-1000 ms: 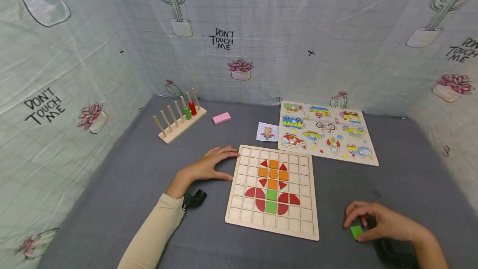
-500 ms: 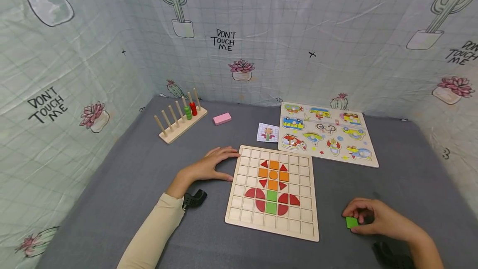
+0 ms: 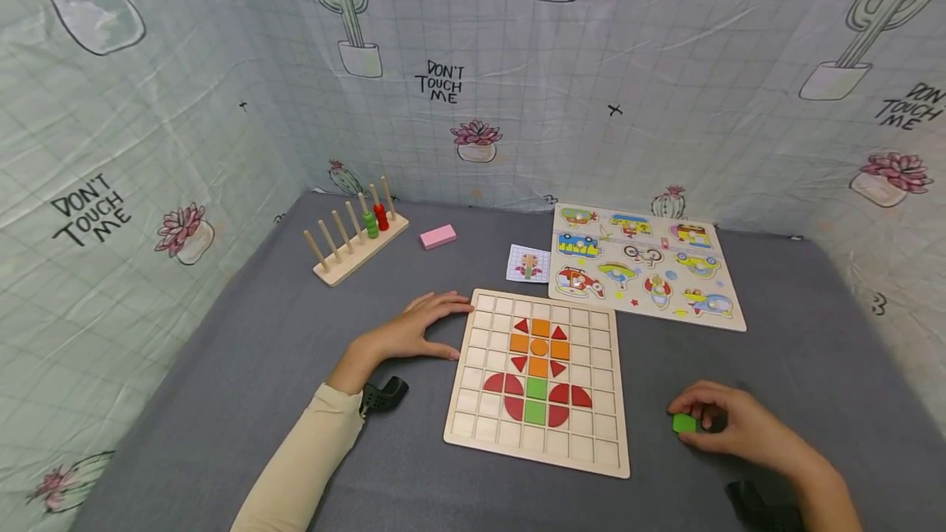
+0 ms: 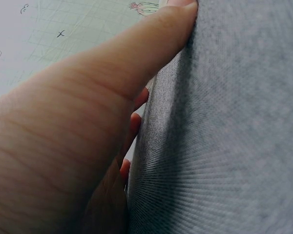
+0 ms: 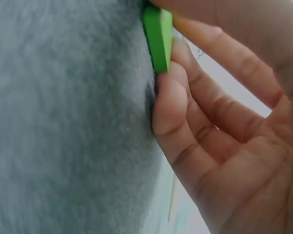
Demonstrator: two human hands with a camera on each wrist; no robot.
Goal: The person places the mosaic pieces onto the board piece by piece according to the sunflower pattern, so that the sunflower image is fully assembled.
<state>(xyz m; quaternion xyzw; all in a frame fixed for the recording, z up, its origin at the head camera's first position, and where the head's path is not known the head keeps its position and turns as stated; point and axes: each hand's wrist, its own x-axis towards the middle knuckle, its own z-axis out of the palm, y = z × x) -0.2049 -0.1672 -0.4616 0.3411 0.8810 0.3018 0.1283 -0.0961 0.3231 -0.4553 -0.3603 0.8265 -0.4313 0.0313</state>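
A wooden grid board [image 3: 596, 454] lies flat on the grey table. On it, orange squares around an orange circle [image 3: 539, 347], red triangles, red quarter-circle pieces [image 3: 514, 409] and two green squares [image 3: 535, 413] form a flower-like pattern. My left hand [image 3: 406, 332] rests beside the board, its thumb and fingertips at the left edge and its fingers relaxed. Right of the board, my right hand [image 3: 739, 419] pinches a loose green square tile [image 3: 683, 423] between thumb and fingers. In the right wrist view the tile [image 5: 159, 41] is low over the cloth.
Behind the board lie a pattern card [image 3: 528, 263] and a vehicle peg puzzle [image 3: 636, 302]. A wooden peg stand [image 3: 362, 251] with green and red beads and a pink block [image 3: 438, 237] are at the back left. Patterned cloth walls [image 3: 547, 138] enclose the table.
My right hand has slid the green tile leftward and away from me, toward the board, with the fingers closing around it. The left hand and board stay in place.
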